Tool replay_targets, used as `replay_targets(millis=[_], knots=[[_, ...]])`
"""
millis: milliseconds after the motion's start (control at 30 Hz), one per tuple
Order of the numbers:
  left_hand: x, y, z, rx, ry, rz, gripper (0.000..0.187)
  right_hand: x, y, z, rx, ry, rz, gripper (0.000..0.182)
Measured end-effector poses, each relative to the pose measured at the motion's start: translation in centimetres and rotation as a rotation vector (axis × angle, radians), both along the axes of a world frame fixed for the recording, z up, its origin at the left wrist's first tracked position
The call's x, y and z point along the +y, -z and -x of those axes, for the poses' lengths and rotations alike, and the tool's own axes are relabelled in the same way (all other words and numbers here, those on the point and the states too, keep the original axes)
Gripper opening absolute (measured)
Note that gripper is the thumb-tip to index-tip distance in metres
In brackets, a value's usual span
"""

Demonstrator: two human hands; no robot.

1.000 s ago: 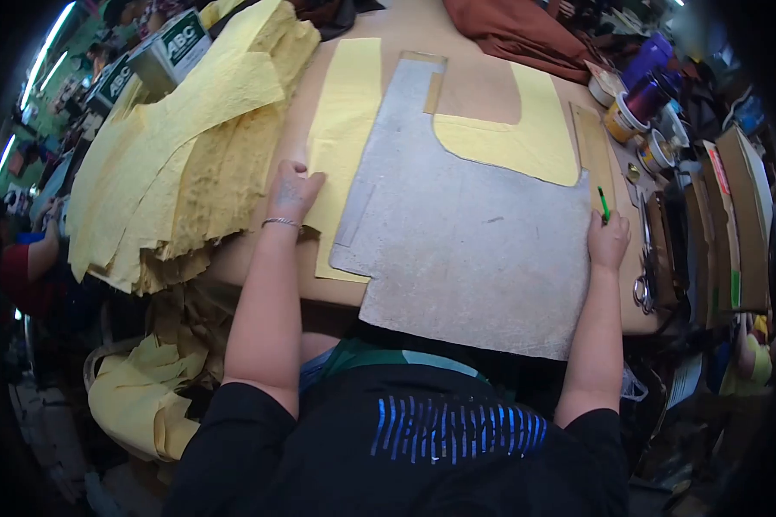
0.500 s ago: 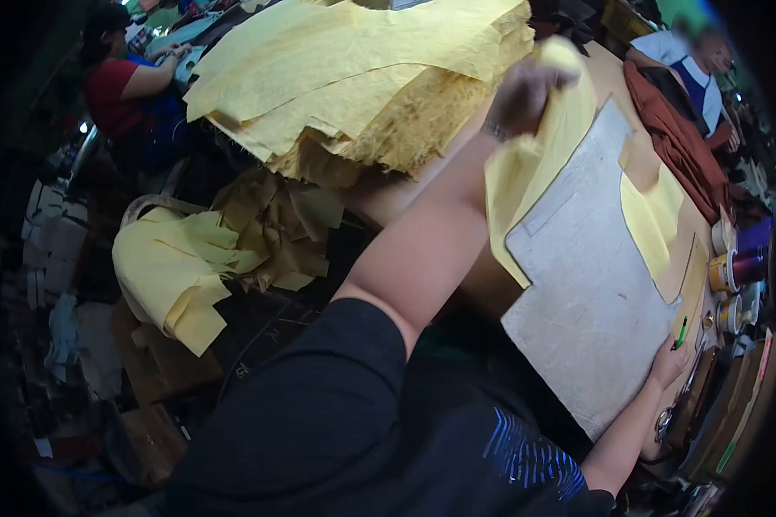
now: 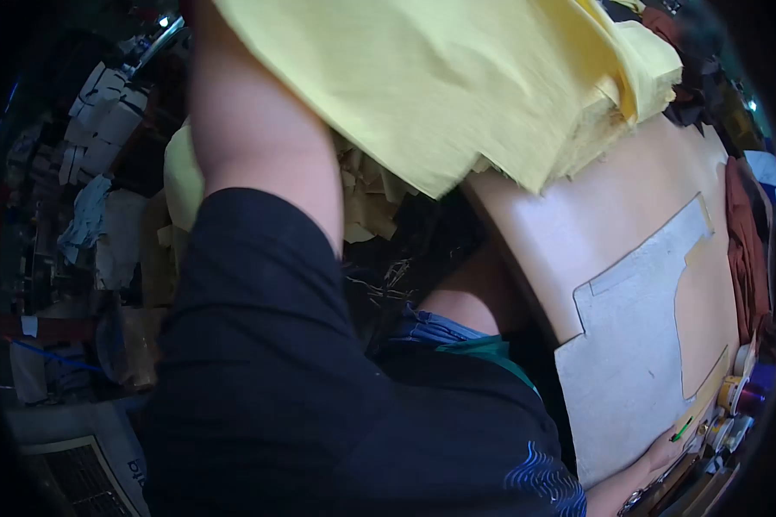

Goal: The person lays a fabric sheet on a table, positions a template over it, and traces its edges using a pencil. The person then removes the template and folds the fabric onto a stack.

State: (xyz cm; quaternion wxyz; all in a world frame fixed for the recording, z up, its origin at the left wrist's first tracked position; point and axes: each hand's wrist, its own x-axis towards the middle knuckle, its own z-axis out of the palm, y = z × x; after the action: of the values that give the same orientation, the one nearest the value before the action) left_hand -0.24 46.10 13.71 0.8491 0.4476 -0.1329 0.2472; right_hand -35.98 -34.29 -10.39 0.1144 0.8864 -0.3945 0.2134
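Note:
My left arm reaches up at the left; its hand is out of sight beyond the top edge. Beside the forearm spreads a large yellow leather-like sheet (image 3: 440,77), a little blurred, over a yellow stack with rough, fuzzy edges (image 3: 608,121). At the lower right, my right hand (image 3: 661,450) is closed around a green pen (image 3: 681,429), beside the near end of a grey cut-out template board (image 3: 625,362). That board lies flat on the tan tabletop (image 3: 569,233), its curved inner edge facing right.
Tubs and spools (image 3: 733,396) stand along the table's right edge, near brown-red material (image 3: 746,250). Crumpled yellow scraps (image 3: 366,198) lie below the table's left side. White stacked pieces (image 3: 103,121) are at the far left.
My left hand has carried the yellow sheet off the template board, leftward and up out of view. The view has turned left. My right hand still has the pen by the board.

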Motion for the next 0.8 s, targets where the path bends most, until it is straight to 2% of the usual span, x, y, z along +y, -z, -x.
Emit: replay_targets(millis=[100,200,333,400,433,467,500,533,600,700,733,767,800], knots=[[12.1,0.4,3.9,0.079,-0.254,-0.034,0.035,-1.9,0.7,0.4,0.011,-0.040,0.036,0.042],[22.8,1.4,9.5,0.167,-0.485,-0.058,0.037,-1.4,0.0,0.2,0.032,-0.028,-0.076,0.043],[33.4,3.8,18.4,0.303,-0.716,-0.073,0.040,-2.7,0.7,0.5,0.079,-0.007,-0.017,0.045],[36.9,6.1,23.8,0.376,-0.724,-0.100,0.042,-0.6,-0.7,-0.3,0.122,0.039,-0.063,0.046],[38.2,7.6,26.5,0.400,-0.648,-0.126,0.042,-1.0,-0.7,-0.4,0.107,0.001,-0.037,0.047],[38.1,8.8,29.3,0.421,-0.457,-0.183,0.043,-1.7,-0.3,-0.1,0.088,-0.032,-0.009,0.048],[45.5,12.9,32.4,0.530,-0.906,-0.149,0.059,-1.6,-0.2,0.0,0.064,-0.057,0.021,0.048],[45.3,15.3,34.1,0.664,-1.113,-0.111,0.059,-1.9,0.1,0.2,0.075,-0.076,0.025,0.048],[43.3,18.6,35.4,0.964,-1.331,-0.194,0.060,-1.7,-0.2,0.2,0.088,-0.097,0.041,0.047],[39.2,21.6,32.6,1.458,-1.577,-0.616,0.061,1.1,-1.8,-1.4,0.099,0.036,-0.105,0.033],[37.1,21.7,29.4,1.509,-1.643,-0.813,0.062,3.1,-3.0,-2.4,0.125,0.093,-0.139,0.030],[34.7,21.4,26.2,1.441,-1.693,-0.955,0.063,5.5,-3.9,-3.6,0.078,0.104,-0.126,0.029],[31.6,20.5,22.3,1.226,-1.683,-1.114,0.063,4.8,-3.7,-3.7,0.091,0.089,-0.119,0.028]])
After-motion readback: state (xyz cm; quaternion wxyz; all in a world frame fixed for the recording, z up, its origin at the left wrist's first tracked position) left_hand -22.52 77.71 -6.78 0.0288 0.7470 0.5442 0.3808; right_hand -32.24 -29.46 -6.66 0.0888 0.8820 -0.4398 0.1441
